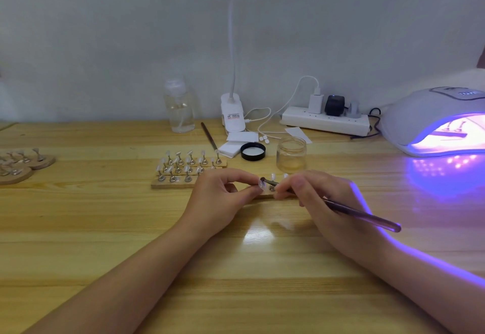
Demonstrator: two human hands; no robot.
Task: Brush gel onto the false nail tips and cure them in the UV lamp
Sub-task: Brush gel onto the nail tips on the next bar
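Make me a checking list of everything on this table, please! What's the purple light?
Surface: wooden table, purple glow at its right.
Job's things: UV lamp lit, holders inside; brush; nail tip; rack of tips; open jar, its lid beside it.
Clutter: bottle, spare brush, white pads, more racks far left.
Hands: left hand pinches the tip's holder; right hand grips the brush.
Cables: power strip, white cable.
Surroundings: plain wall.
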